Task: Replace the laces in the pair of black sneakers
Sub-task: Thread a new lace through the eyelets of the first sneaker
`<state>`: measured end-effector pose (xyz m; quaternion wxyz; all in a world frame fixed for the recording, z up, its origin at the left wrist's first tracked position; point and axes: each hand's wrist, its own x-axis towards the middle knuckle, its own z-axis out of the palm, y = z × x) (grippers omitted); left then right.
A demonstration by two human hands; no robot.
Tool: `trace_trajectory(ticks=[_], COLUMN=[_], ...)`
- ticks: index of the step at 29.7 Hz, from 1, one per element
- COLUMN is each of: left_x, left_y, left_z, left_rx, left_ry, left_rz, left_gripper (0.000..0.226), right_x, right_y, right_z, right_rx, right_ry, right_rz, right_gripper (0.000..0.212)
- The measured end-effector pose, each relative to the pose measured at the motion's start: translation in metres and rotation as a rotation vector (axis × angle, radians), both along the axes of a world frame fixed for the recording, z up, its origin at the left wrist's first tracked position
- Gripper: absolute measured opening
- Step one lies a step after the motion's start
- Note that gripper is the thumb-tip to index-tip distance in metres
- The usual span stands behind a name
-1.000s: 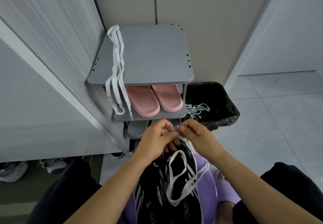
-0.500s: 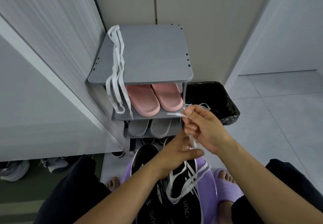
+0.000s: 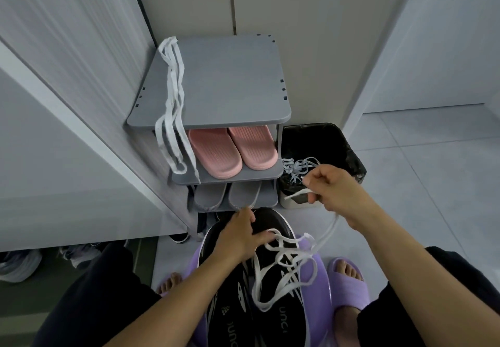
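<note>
Head view: right hand [image 3: 333, 193], pinching the white lace [image 3: 278, 258] tip, is now drawing it rightward off the black sneaker [image 3: 276, 325] on the purple stool [image 3: 322, 275]; left hand [image 3: 238, 235], having let go, is pressing flat-fingered on the toe. Slack is probably being taken up through an eyelet.

A grey shoe rack [image 3: 230, 84] stood on the pale tiled floor [image 3: 433, 197] against the wall. Over its top shelf's left edge hung spare white laces [image 3: 173, 97], their ends dangling down to the second tier. Pink slippers [image 3: 232, 149] sat side by side on that tier, and grey slippers [image 3: 227, 197] on the one below. A bin [image 3: 338, 141] with a black liner stood just right of the rack. Nearer, a purple stool [image 3: 323, 296] carried the black sneakers [image 3: 270, 325] – a white lace [image 3: 281, 262] tangled loosely across one.
</note>
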<state>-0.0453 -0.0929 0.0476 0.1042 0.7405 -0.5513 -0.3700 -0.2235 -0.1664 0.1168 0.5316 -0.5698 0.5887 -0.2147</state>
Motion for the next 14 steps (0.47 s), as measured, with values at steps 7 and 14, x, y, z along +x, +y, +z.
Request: trace_trajectory(ticks=[7,14], left_x=[-0.017,-0.023], left_y=[0.008,0.015], left_z=[0.0,0.024], left_rx=[-0.188,-0.119], left_ry=[-0.344,0.017], left_rz=[-0.263,-0.5], left_gripper=[0.036,0.021], right_x=[0.003,0.009], right_y=[0.005,0.011], right_z=[-0.007,-0.02], right_rx=[0.235,0.222], right_ry=[-0.233,-0.183], right_rz=[-0.01,0.034], right_gripper=[0.014,0.009])
